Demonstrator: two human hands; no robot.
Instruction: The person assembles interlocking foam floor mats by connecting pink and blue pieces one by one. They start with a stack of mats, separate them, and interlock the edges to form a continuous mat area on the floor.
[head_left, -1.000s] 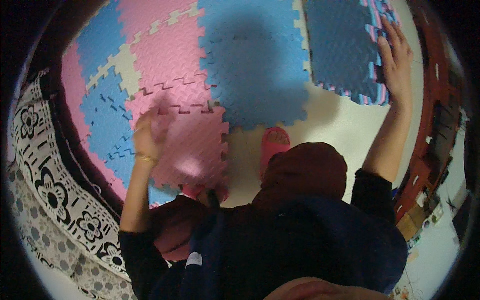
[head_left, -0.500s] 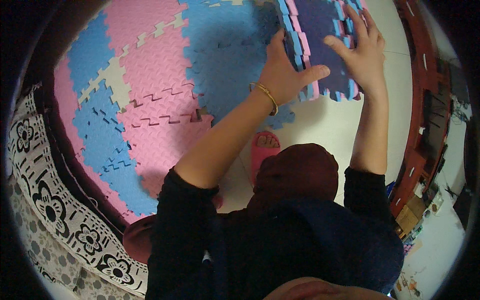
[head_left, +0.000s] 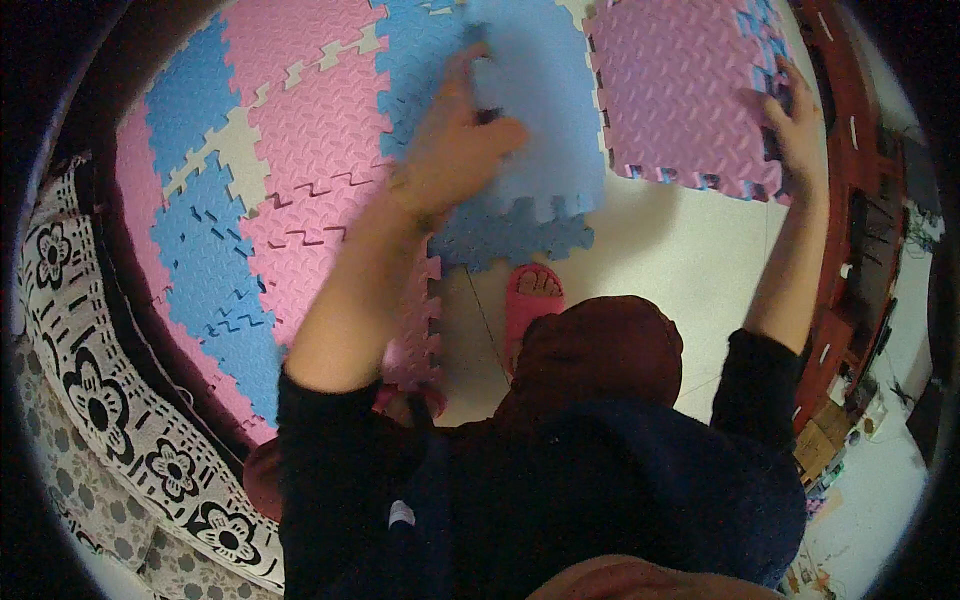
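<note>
Left hand (head_left: 455, 150) grips a jagged-edged blue foam tile (head_left: 540, 120).

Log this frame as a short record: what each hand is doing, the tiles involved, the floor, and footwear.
left hand: grips a loose blue foam tile, blurred
right hand: rests on the right edge of the tile stack
tile stack: pink tile on top, blue edges showing beneath
laid mat: interlocked pink and blue tiles with some gaps
bare floor: pale, between mat and stack
footwear: pink sandal on one foot
</note>
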